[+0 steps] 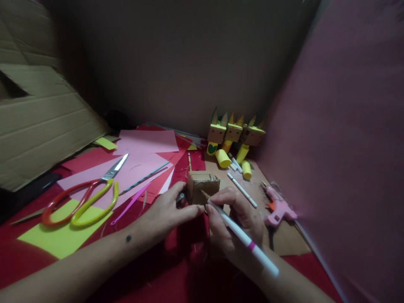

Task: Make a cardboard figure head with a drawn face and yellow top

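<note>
A small brown cardboard box [203,182] stands near the middle of the red-covered table. My left hand [178,208] grips it from the left side, thumb along the lower front edge. In my right hand [238,216] is a white marker [249,244] with a pink band, pinched between thumb and fingers. Its tip points at the front face of the box; whether it touches cannot be made out. A dark rounded end shows by my left fingers, its kind unclear.
Scissors [94,193] with red and yellow handles lie left on pink sheets [147,141] and a yellow sheet [66,231]. A pink glue gun [279,206] rests on cardboard at right. Behind stand box-headed figures [233,132], yellow paper tubes [223,158] and more markers [242,190].
</note>
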Action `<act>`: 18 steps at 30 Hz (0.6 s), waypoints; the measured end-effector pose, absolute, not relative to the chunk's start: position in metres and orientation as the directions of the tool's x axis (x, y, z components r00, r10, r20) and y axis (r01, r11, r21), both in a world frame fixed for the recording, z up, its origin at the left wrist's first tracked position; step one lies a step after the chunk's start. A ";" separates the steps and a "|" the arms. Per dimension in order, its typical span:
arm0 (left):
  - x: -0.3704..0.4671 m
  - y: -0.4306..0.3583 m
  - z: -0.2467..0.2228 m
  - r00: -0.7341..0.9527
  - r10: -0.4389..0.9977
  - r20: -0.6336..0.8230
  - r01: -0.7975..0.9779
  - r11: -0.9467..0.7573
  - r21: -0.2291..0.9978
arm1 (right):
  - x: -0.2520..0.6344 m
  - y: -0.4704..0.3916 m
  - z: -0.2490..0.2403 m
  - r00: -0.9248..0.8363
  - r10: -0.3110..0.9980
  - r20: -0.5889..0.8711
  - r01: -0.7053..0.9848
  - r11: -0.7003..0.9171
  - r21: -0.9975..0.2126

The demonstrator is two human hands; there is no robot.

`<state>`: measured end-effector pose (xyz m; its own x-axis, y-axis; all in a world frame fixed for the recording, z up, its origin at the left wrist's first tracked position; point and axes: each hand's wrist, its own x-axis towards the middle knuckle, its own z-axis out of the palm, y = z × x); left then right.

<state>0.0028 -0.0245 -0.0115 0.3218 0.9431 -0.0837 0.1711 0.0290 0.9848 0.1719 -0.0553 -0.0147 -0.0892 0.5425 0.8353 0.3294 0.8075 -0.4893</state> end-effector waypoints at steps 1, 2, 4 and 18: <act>0.003 -0.024 -0.012 0.315 0.945 -0.087 0.178 0.032 0.983 | 0.172 -0.056 -0.015 -0.088 0.541 0.836 0.333 0.807 -0.487; 0.003 -0.024 -0.012 0.310 0.947 -0.089 0.187 0.031 0.982 | 0.172 -0.056 -0.014 -0.091 0.538 0.838 0.335 0.809 -0.483; 0.003 -0.024 -0.012 0.310 0.947 -0.084 0.187 0.026 0.982 | 0.172 -0.056 -0.013 -0.100 0.531 0.842 0.336 0.814 -0.473; 0.004 -0.025 -0.014 0.319 0.944 -0.079 0.197 0.015 0.980 | 0.173 -0.057 -0.015 -0.112 0.557 0.823 0.323 0.804 -0.499</act>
